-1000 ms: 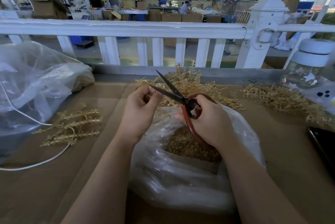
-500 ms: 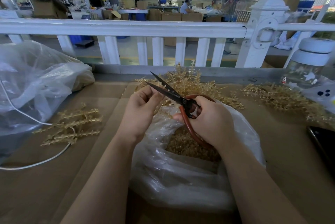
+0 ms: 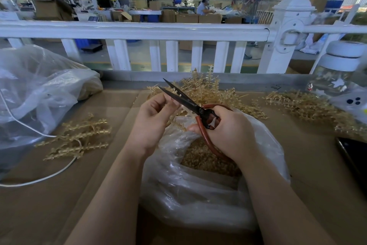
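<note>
My right hand (image 3: 228,133) grips the red-brown handles of black-bladed scissors (image 3: 186,103), whose blades point up and to the left, slightly parted. Beside the blades, my left hand (image 3: 153,119) pinches a thin gold plastic sprig (image 3: 175,114) between thumb and fingers. Both hands hover over an open clear plastic bag (image 3: 198,195) that holds a heap of small gold cut pieces (image 3: 200,158).
Gold sprigs lie in a pile behind the hands (image 3: 206,90), at the left (image 3: 79,135) and at the right (image 3: 309,105). A big plastic bag (image 3: 35,94) and white cable (image 3: 49,175) sit left. A white-lidded jar (image 3: 337,74) and dark phone (image 3: 355,155) stand right. A white railing (image 3: 139,30) bounds the cardboard-covered table.
The scissors and both hands have shifted slightly left and up, and the blades have narrowed from wider open to nearly together around the sprig.
</note>
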`<state>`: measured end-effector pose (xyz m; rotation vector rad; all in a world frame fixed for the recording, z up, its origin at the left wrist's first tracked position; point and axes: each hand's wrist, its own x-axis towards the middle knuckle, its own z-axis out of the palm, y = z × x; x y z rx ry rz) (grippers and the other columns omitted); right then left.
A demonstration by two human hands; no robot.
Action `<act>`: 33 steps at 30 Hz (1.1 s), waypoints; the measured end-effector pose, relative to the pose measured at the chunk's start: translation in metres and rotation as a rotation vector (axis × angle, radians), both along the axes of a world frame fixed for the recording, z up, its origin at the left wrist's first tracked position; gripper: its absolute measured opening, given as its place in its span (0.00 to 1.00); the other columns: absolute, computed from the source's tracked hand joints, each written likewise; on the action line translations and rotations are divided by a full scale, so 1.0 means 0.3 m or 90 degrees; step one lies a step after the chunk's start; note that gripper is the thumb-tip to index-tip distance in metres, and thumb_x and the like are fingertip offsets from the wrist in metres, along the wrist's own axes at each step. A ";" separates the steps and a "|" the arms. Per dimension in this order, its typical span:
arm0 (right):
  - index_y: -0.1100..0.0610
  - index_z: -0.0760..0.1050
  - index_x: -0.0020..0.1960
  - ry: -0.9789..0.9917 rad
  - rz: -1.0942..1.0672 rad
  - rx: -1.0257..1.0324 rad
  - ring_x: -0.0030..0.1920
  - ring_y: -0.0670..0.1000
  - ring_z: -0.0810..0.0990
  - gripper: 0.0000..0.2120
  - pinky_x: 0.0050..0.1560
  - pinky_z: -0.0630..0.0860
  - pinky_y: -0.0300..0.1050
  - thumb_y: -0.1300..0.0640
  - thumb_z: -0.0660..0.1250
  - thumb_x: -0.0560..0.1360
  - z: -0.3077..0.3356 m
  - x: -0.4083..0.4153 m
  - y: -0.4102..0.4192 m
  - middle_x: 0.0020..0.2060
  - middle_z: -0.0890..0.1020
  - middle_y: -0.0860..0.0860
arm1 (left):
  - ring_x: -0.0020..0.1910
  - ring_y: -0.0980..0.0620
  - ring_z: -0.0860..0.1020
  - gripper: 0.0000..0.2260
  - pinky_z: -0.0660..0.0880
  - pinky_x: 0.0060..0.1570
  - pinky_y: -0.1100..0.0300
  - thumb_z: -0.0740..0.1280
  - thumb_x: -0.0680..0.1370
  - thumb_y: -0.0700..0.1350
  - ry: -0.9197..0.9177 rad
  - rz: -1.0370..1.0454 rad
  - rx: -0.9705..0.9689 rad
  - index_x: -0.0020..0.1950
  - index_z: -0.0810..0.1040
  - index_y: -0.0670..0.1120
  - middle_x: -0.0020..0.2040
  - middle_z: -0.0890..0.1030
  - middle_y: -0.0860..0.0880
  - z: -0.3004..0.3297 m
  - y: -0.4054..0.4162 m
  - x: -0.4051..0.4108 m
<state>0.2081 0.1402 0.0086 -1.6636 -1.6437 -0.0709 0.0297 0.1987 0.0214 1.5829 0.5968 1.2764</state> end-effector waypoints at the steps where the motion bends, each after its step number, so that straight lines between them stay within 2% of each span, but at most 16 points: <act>1: 0.44 0.80 0.51 -0.002 0.000 -0.002 0.34 0.31 0.71 0.27 0.32 0.63 0.27 0.24 0.65 0.66 0.000 0.000 0.000 0.31 0.71 0.30 | 0.27 0.66 0.73 0.08 0.67 0.32 0.78 0.62 0.81 0.36 0.002 0.003 0.003 0.53 0.76 0.31 0.29 0.77 0.60 0.000 0.000 0.000; 5: 0.44 0.80 0.52 0.004 0.005 -0.014 0.34 0.34 0.72 0.28 0.33 0.66 0.27 0.24 0.65 0.66 0.000 0.001 0.003 0.34 0.75 0.33 | 0.27 0.66 0.73 0.10 0.67 0.32 0.78 0.62 0.81 0.35 0.012 0.010 0.019 0.55 0.74 0.27 0.29 0.76 0.60 0.001 0.000 -0.001; 10: 0.41 0.78 0.50 0.029 0.018 -0.037 0.36 0.31 0.72 0.26 0.33 0.65 0.28 0.23 0.65 0.64 0.004 0.000 0.005 0.33 0.73 0.30 | 0.28 0.66 0.73 0.12 0.67 0.33 0.78 0.61 0.81 0.35 0.025 0.010 0.038 0.55 0.72 0.24 0.30 0.77 0.60 0.007 -0.003 -0.001; 20: 0.46 0.81 0.55 0.044 0.034 -0.067 0.38 0.36 0.77 0.33 0.38 0.75 0.34 0.23 0.65 0.62 0.006 0.003 0.004 0.36 0.79 0.36 | 0.28 0.66 0.73 0.10 0.67 0.33 0.78 0.61 0.81 0.35 -0.008 -0.023 -0.017 0.55 0.74 0.27 0.29 0.76 0.60 0.013 -0.013 0.002; 23: 0.47 0.81 0.55 0.042 0.033 -0.069 0.39 0.39 0.80 0.34 0.40 0.79 0.37 0.23 0.65 0.62 0.005 0.003 0.006 0.38 0.82 0.38 | 0.26 0.65 0.72 0.06 0.67 0.31 0.77 0.61 0.81 0.34 -0.011 -0.006 -0.040 0.49 0.76 0.33 0.27 0.76 0.59 0.012 -0.014 0.003; 25: 0.47 0.81 0.56 0.044 0.035 -0.067 0.40 0.39 0.80 0.34 0.40 0.77 0.35 0.22 0.65 0.62 0.005 0.003 0.007 0.41 0.83 0.39 | 0.27 0.65 0.73 0.07 0.67 0.31 0.77 0.61 0.81 0.33 -0.017 0.005 -0.045 0.46 0.77 0.39 0.29 0.78 0.58 0.016 -0.018 0.005; 27: 0.46 0.81 0.55 0.042 0.036 -0.066 0.38 0.37 0.77 0.36 0.38 0.73 0.31 0.21 0.63 0.61 0.007 0.001 0.007 0.40 0.82 0.38 | 0.28 0.63 0.75 0.05 0.69 0.31 0.75 0.63 0.80 0.33 -0.035 0.025 -0.049 0.50 0.77 0.40 0.33 0.81 0.55 0.019 -0.021 0.005; 30: 0.46 0.81 0.55 0.035 0.034 -0.060 0.36 0.35 0.75 0.41 0.36 0.70 0.29 0.17 0.58 0.59 0.009 -0.003 0.006 0.37 0.77 0.34 | 0.34 0.52 0.78 0.06 0.70 0.32 0.67 0.66 0.79 0.34 -0.019 0.079 -0.030 0.53 0.77 0.43 0.39 0.85 0.47 0.017 -0.022 0.005; 33: 0.46 0.81 0.54 0.034 0.024 -0.068 0.36 0.35 0.76 0.43 0.34 0.69 0.30 0.15 0.55 0.58 0.007 0.000 0.009 0.35 0.76 0.34 | 0.33 0.51 0.78 0.06 0.69 0.28 0.64 0.64 0.79 0.34 0.005 0.127 -0.005 0.52 0.77 0.43 0.38 0.84 0.45 0.013 -0.020 0.005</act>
